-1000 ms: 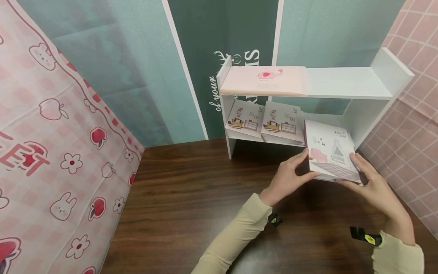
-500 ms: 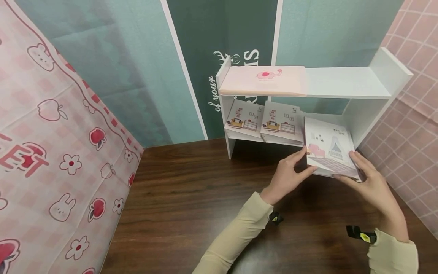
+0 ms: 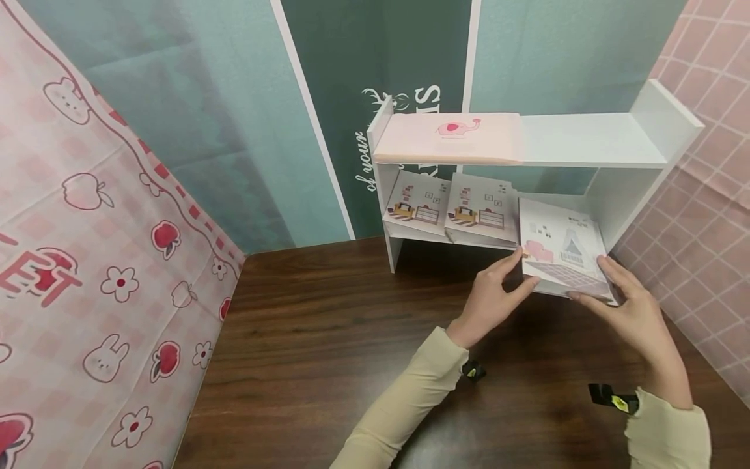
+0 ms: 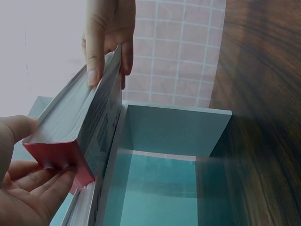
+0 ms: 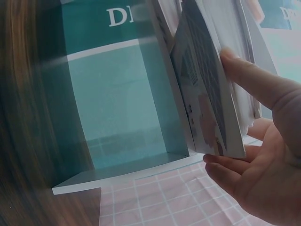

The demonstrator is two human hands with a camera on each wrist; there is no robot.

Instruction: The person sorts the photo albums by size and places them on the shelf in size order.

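A thick book (image 3: 565,251) with a pale cover, printed with a pink armchair and a canopy, sits tilted at the right of the lower shelf, its near end past the edge. My left hand (image 3: 489,303) grips its near left corner, fingers along the red spine (image 4: 59,157) and thumb on the near end. At the near right corner my right hand (image 3: 635,319) holds it between thumb and fingers; the right wrist view shows the thumb against the page edges (image 5: 242,89). Two similar books (image 3: 418,202) with yellow sofa prints stand left of it.
The white two-tier shelf (image 3: 594,140) stands at the back of a dark wooden table (image 3: 305,332). A pink elephant-print item (image 3: 451,137) lies on its top tier. A pink tiled wall covering (image 3: 703,215) is close at the right, a patterned curtain (image 3: 117,273) at the left.
The book has slid a little farther back onto the lower shelf, and both hands have moved with it. The other books have not moved.
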